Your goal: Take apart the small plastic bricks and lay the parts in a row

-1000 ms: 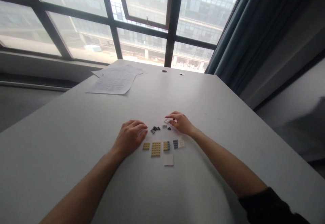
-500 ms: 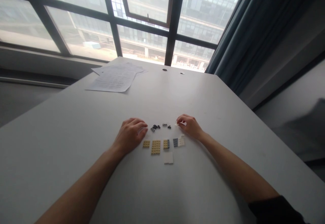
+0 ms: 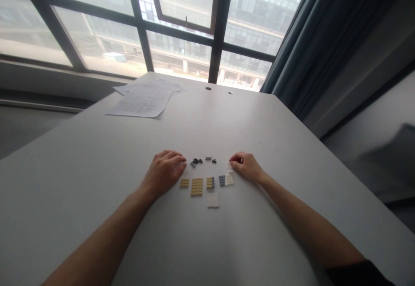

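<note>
My left hand (image 3: 165, 169) rests on the table with its fingers loosely spread and nothing in them, left of a small pile of dark grey and black bricks (image 3: 196, 162). My right hand (image 3: 244, 165) pinches a small white building brick (image 3: 230, 165) between thumb and fingertips, just beyond a white studded plate (image 3: 229, 179). Touching that plate on its left is a blue-grey plate (image 3: 222, 181). Farther left lie a yellow-and-blue-grey pair (image 3: 210, 183), a larger yellow plate (image 3: 196, 187) and a small yellow plate (image 3: 184, 183). Nearest me is a smooth white square piece (image 3: 213, 200).
A grey piece (image 3: 208, 159) and a small black piece (image 3: 214, 161) lie between my hands. Printed sheets (image 3: 142, 100) are at the table's far left. Two round holes sit near the far edge, below the window. A dark curtain (image 3: 292, 48) hangs at right.
My right hand has drawn slightly toward me and to the right, bringing the small white brick nearer the white plate. My left hand stays in place; the view has shifted slightly.
</note>
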Action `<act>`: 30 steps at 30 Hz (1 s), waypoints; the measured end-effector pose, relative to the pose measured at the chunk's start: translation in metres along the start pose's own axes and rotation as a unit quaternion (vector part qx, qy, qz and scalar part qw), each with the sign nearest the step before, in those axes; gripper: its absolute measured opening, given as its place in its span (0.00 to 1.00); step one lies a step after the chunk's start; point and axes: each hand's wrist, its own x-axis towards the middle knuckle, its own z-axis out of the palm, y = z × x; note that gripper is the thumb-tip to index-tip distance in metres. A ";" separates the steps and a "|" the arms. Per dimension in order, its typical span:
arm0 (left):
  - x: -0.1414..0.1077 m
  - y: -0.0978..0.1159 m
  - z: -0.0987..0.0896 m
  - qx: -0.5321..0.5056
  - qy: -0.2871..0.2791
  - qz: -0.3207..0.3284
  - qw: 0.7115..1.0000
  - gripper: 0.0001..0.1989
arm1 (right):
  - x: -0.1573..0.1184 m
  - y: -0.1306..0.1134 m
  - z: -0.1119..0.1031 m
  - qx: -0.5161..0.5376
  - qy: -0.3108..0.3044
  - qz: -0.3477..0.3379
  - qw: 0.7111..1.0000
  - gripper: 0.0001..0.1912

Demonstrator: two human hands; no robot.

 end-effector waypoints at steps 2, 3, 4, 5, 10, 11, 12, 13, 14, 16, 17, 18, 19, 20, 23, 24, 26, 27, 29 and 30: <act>0.000 0.000 -0.001 -0.002 -0.003 0.001 1.000 0.14 | -0.001 -0.002 0.004 -0.016 0.014 -0.008 1.000 0.06; 0.000 0.001 -0.001 -0.003 -0.003 0.001 1.000 0.14 | -0.002 -0.003 0.005 -0.021 0.018 -0.012 1.000 0.06; 0.000 0.001 -0.001 -0.005 -0.003 0.001 1.000 0.14 | -0.002 -0.004 0.006 -0.025 0.020 -0.015 0.999 0.05; 0.000 0.001 -0.001 -0.007 -0.003 0.001 1.000 0.14 | -0.002 -0.004 0.007 -0.027 0.022 -0.018 0.999 0.05; 0.000 0.003 -0.002 -0.013 -0.002 0.001 1.000 0.13 | -0.003 -0.005 0.009 -0.025 0.028 -0.018 0.999 0.05; 0.001 0.003 -0.002 -0.011 -0.003 0.001 1.000 0.13 | -0.003 -0.005 0.008 -0.022 0.031 -0.015 0.999 0.05; 0.001 0.003 -0.002 -0.009 -0.004 0.002 1.000 0.13 | -0.002 -0.005 0.008 -0.019 0.035 -0.011 0.999 0.05; 0.001 0.003 -0.001 -0.007 -0.005 0.002 1.000 0.13 | 0.000 -0.006 0.008 -0.017 0.041 -0.006 0.999 0.05; 0.001 0.003 -0.001 -0.005 -0.005 0.002 1.000 0.13 | 0.002 -0.008 0.008 -0.018 0.045 -0.003 0.999 0.05; 0.000 0.002 -0.001 -0.003 -0.004 0.004 1.000 0.13 | 0.008 -0.014 0.010 -0.025 0.047 -0.012 0.999 0.06; 0.000 0.002 -0.001 -0.003 -0.002 0.007 1.000 0.12 | 0.012 -0.019 0.012 -0.030 0.042 -0.023 0.998 0.06; 0.000 0.003 -0.002 -0.004 0.001 0.009 1.000 0.12 | 0.016 -0.024 0.014 -0.038 0.036 -0.035 0.998 0.07; 0.000 0.003 -0.002 -0.005 0.004 0.013 1.000 0.12 | 0.020 -0.029 0.017 -0.047 0.029 -0.045 0.997 0.07; 0.000 0.004 -0.002 -0.006 0.005 0.020 1.000 0.12 | 0.025 -0.035 0.020 -0.057 0.021 -0.051 0.997 0.08; 0.001 0.008 -0.002 -0.014 -0.007 0.045 0.999 0.12 | 0.037 -0.049 0.029 -0.093 -0.014 -0.051 0.994 0.09; 0.001 0.009 -0.002 -0.017 -0.015 0.054 0.998 0.12 | 0.040 -0.052 0.032 -0.105 -0.026 -0.051 0.993 0.08; 0.002 0.012 -0.001 -0.025 -0.031 0.066 0.997 0.12 | 0.045 -0.057 0.037 -0.124 -0.041 -0.056 0.990 0.07; 0.003 0.013 0.000 -0.027 -0.037 0.069 0.997 0.12 | 0.046 -0.058 0.039 -0.130 -0.044 -0.059 0.989 0.06; 0.003 0.014 0.001 -0.031 -0.040 0.070 0.996 0.12 | 0.048 -0.060 0.041 -0.131 -0.047 -0.066 0.988 0.05; 0.003 0.015 0.001 -0.031 -0.038 0.068 0.996 0.13 | 0.048 -0.060 0.041 -0.130 -0.050 -0.071 0.988 0.05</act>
